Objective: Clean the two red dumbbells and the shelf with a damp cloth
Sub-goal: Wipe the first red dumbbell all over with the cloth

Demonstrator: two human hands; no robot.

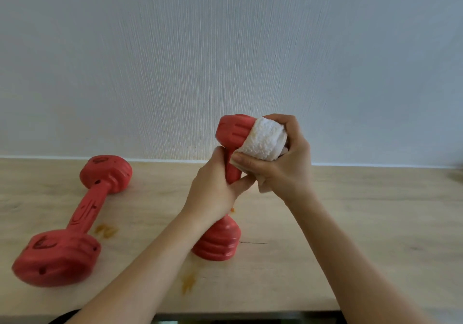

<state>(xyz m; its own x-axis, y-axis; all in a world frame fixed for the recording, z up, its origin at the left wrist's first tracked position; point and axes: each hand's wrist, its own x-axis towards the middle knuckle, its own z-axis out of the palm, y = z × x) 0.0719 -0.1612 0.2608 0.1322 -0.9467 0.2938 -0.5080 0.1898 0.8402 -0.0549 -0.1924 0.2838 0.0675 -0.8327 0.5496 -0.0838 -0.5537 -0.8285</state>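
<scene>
While the left hand point(215, 188) clamps the handle of the upright red dumbbell point(220, 238), its lower head standing on the wooden shelf point(375, 223), the right hand point(283, 158) presses a folded white cloth point(263, 139) against the upper head. Advice: keep the base planted, work the cloth into the ribbed grooves, turn the handle to reach all sides. Second dumbbell point(75, 218) lies at left, dark scribbles on it, unreadable. Orange stains point(105, 231) mark the shelf. No brand legible.

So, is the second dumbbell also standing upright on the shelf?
No, the second dumbbell lies flat on the shelf, untouched by either hand.
</scene>
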